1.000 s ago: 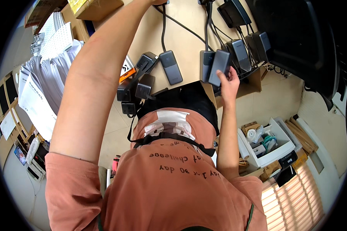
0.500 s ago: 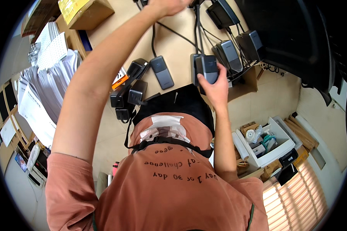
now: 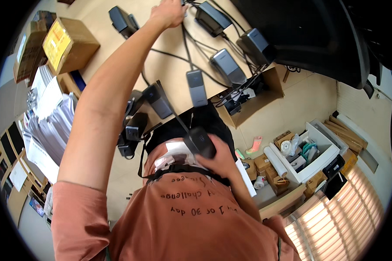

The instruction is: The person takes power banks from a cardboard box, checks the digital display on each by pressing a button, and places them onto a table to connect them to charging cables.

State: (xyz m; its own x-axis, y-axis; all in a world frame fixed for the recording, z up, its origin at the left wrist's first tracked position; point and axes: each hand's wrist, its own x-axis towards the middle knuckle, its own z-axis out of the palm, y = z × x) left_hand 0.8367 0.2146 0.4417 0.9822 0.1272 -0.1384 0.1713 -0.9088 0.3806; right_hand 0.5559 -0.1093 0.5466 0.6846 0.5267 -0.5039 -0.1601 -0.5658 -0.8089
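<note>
My right hand (image 3: 222,158) is closed round a dark power bank (image 3: 200,142), held in front of my waist off the table's near edge. A cable (image 3: 178,119) runs from it up toward the table. At the far side, my left hand (image 3: 169,14) is closed beside a bunch of cables (image 3: 185,35); what its fingers grip is hard to make out. Between the hands lie a grey-and-black power bank (image 3: 197,88) with a cable in its top and another power bank (image 3: 158,101) at the table edge. Further right rests a silver-faced power bank (image 3: 228,66).
More black power banks (image 3: 212,19) stand by the large black monitor (image 3: 309,39). Dark devices (image 3: 135,124) hang together at the near left edge. A cardboard box (image 3: 76,45) and paper stacks (image 3: 52,115) are at left. An open carton (image 3: 265,95) sits below the right edge.
My right hand has drawn the power bank off the table toward my waist. My left arm stays stretched to the far side. The view has shifted a little to the right.
</note>
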